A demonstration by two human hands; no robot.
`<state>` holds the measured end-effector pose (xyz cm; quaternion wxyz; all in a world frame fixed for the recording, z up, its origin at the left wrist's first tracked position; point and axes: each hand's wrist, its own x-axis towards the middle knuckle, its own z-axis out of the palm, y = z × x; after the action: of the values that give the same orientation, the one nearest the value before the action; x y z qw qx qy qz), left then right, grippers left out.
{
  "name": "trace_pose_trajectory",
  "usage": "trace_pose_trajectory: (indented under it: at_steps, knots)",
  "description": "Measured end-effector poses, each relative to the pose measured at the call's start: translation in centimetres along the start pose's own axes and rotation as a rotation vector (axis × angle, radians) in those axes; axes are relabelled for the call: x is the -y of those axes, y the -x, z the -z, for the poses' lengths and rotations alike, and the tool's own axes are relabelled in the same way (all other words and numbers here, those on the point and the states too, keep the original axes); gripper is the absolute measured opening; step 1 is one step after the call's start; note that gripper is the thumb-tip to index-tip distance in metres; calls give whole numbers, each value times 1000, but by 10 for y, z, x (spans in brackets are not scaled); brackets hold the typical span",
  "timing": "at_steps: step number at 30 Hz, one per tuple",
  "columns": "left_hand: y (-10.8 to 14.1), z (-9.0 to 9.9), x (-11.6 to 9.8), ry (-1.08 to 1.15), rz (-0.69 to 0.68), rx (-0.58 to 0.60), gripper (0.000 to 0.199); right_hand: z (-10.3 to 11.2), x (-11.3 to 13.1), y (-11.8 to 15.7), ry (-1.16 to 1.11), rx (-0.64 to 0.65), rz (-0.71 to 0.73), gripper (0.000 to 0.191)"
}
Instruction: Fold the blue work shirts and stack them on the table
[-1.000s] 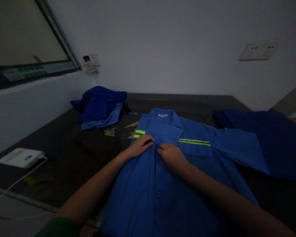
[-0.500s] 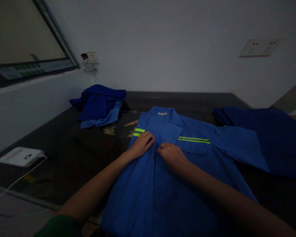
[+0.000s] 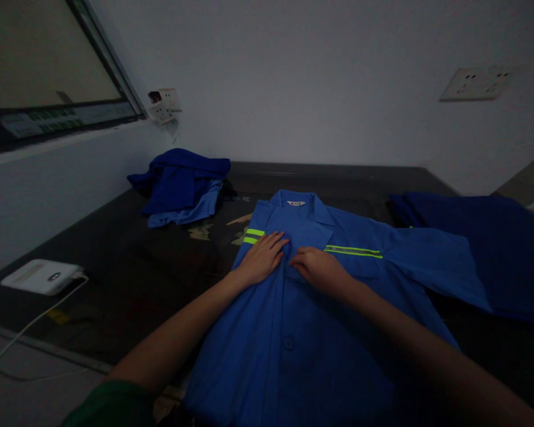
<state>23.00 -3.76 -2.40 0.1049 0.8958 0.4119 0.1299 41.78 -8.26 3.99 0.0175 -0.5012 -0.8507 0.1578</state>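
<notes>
A blue work shirt (image 3: 333,332) with yellow-green reflective stripes lies spread front up, its collar (image 3: 320,207) at the far end. My left hand (image 3: 264,258) rests on the chest beside the front placket, fingers stretched out and flat. Just to the right of the placket is my right hand (image 3: 318,267), its fingers curled and pressed together close to the cloth. Whatever lies between those fingertips is hidden. Below the hands a button (image 3: 288,343) shows on the shirt front. One short sleeve (image 3: 445,261) reaches out to the right.
The dark table (image 3: 129,284) meets the wall at the back. Crumpled blue clothes (image 3: 178,184) lie at the back left, and dark blue folded cloth (image 3: 511,255) on the right. A white device (image 3: 42,276) with a cable (image 3: 35,323) sits near the left edge.
My left hand has flattened, its fingers now stretched out over the shirt. My right hand has shifted slightly up and right, fingers still curled. The shirt stays in place; the view moved slightly.
</notes>
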Motion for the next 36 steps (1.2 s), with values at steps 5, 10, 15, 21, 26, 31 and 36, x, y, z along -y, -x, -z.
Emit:
trace_pose_trajectory:
  at_steps: [5,10,15,21,26,31,36]
  knots:
    - [-2,-2,-2,-70,27,83,49,-11,-3,-10,-23,-96,-66,28]
    - [-1,3,-2,29,3,2,47,-13,-7,-9,5,-117,-68,24]
    - [2,12,-5,120,15,-115,26,-9,-15,-7,31,-137,-28,23]
    - [0,13,-4,130,-28,-48,13,-9,-18,-7,44,-112,-33,25]
    - [-1,10,0,277,-70,-69,17,-8,-19,-7,26,-113,-35,24]
    - [-5,7,12,525,53,-262,33,-4,-10,-17,-56,-168,-55,24]
    - [-4,7,29,250,154,-280,36,-5,10,-44,-111,-93,-95,28]
